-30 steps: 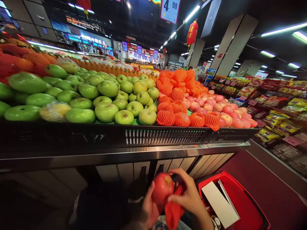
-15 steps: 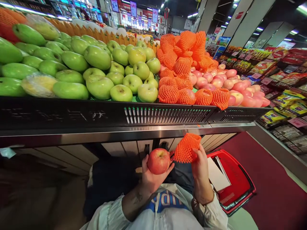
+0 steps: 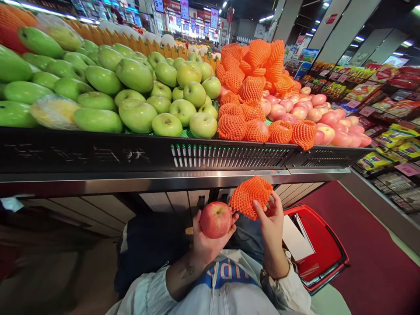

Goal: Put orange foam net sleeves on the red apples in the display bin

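Note:
A red apple (image 3: 215, 220) rests in my left hand (image 3: 210, 247), its stem end facing up and my fingers curled round its sides. To the right of it, my right hand (image 3: 273, 223) pinches an orange foam net sleeve (image 3: 251, 197) between thumb and fingers. The sleeve's left end hangs close to the apple and the left fingertips; whether they touch I cannot tell. On the stand in front, more apples in orange foam nets (image 3: 257, 131) are piled beside bare pinkish apples (image 3: 298, 113).
Green apples (image 3: 182, 111) and green mangoes (image 3: 98, 120) fill the stand's left side, behind a black slatted front panel (image 3: 229, 156) with a metal edge. A red shopping basket (image 3: 331, 245) holding a white flat item stands at right. Snack shelves (image 3: 393, 144) line the far right.
My right hand has shifted the foam net slightly left and up, and its grip on the net has changed, with the fingers more spread. The apple stays in my left hand.

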A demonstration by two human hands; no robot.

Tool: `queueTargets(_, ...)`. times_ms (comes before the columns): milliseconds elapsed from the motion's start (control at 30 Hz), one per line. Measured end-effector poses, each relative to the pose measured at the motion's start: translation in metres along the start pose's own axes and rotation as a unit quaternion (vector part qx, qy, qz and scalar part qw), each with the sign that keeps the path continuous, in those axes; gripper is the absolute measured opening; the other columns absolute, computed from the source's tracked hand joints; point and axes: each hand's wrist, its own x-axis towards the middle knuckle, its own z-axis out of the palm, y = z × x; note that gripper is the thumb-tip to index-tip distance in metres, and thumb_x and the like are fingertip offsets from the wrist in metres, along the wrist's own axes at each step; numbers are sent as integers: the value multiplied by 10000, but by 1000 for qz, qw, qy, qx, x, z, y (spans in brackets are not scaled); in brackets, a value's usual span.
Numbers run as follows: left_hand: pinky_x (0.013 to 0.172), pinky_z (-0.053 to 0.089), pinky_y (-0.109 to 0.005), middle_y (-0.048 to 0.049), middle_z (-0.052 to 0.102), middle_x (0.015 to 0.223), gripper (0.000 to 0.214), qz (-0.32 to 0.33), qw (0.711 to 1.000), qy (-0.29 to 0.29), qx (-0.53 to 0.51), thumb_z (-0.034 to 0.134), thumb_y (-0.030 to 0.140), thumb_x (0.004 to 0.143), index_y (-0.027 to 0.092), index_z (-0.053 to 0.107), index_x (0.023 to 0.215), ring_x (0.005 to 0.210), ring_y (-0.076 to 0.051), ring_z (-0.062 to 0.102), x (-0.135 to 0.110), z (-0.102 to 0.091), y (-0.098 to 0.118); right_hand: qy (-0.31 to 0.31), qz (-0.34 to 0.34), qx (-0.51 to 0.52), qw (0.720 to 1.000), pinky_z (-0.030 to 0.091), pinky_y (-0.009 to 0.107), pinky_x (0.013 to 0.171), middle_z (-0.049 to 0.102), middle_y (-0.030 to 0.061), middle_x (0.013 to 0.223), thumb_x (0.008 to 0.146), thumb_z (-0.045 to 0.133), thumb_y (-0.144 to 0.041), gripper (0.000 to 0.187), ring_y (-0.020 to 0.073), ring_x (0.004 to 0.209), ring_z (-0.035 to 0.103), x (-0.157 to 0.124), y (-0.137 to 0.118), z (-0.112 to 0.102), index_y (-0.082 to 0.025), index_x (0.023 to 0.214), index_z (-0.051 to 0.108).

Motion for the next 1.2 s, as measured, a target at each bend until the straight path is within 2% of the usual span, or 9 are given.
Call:
queueTargets(133, 1017, 413, -380, -224, 634, 1263, 783, -27, 999, -29, -13, 618, 721, 724, 93, 620, 1191, 1396, -389, 446, 0, 2, 1, -6, -2, -14, 1000, 582, 354, 903, 593, 114, 1400, 762, 826, -308, 629, 222, 1084, 680, -1, 1, 1, -243, 1319, 540)
queueTargets(400, 1068, 399, -437, -206, 654, 1243, 732, 7, 1000, 11, -15, 584, 732, 737, 128, 635, 1146, 1414, -375, 433, 1, 2, 0, -76, -3, -57, 995, 563, 368, 924, 704, 83, 1232, 748, 834, -280, 519, 226, 1052, 681, -4, 5, -2, -236, 1237, 666)
queueTargets(567, 1036, 463, -455, -98, 682, 1259, 554, 51, 999, 5, -3, 611, 702, 783, 246, 674, 1091, 1329, -333, 509, -1, 7, 0, -214, -46, -117, 969, 560, 353, 822, 755, 70, 998, 779, 808, -319, 262, 227, 913, 691, -2, -6, -8, -251, 1031, 788)
queueTargets(733, 1009, 476, -474, -110, 699, 1215, 600, 50, 999, -14, 1, 526, 700, 847, 209, 694, 1149, 1188, -322, 604, -2, 11, 1, -384, -77, -100, 914, 511, 438, 938, 725, 97, 1074, 625, 820, -696, 555, 298, 1021, 667, 3, -15, -15, -274, 984, 812)
queueTargets(767, 1018, 467, -471, -110, 698, 1209, 615, 50, 999, -12, -5, 517, 700, 851, 204, 695, 1168, 1189, -319, 604, -2, 12, 1, -374, -66, -92, 920, 511, 430, 925, 718, 99, 1061, 660, 771, -734, 548, 292, 1010, 663, 4, -14, -15, -264, 940, 811)
queueTargets(900, 1073, 427, -465, -96, 696, 1219, 618, 59, 998, -6, -23, 517, 708, 845, 216, 708, 1165, 1265, -323, 569, -3, 14, 1, -219, 46, -82, 971, 516, 321, 735, 687, 64, 868, 853, 658, -639, 423, 213, 832, 633, 3, -2, -5, -226, 839, 748)
queueTargets(967, 1080, 425, -471, -102, 695, 1227, 625, 53, 998, -5, -17, 517, 712, 835, 208, 710, 1150, 1269, -331, 571, -2, 13, 0, -211, 105, -74, 969, 499, 294, 679, 658, 37, 785, 844, 643, -667, 456, 187, 746, 600, 1, 4, 0, -219, 828, 725)
queueTargets(1067, 1066, 440, -461, -107, 702, 1218, 618, 54, 998, 10, -12, 521, 695, 832, 194, 704, 1143, 1226, -322, 601, -1, 9, -2, -249, 175, -27, 952, 485, 281, 666, 636, 23, 760, 804, 670, -684, 474, 171, 713, 571, -2, 8, 4, -212, 793, 698)
queueTargets(1200, 986, 484, -446, -88, 731, 1135, 550, 48, 998, 32, -30, 491, 670, 865, 202, 717, 1044, 1130, -301, 639, -2, 6, -3, -205, 243, 74, 945, 474, 263, 679, 621, -1, 757, 713, 801, -451, 300, 154, 700, 559, -1, 6, 3, -214, 756, 623)
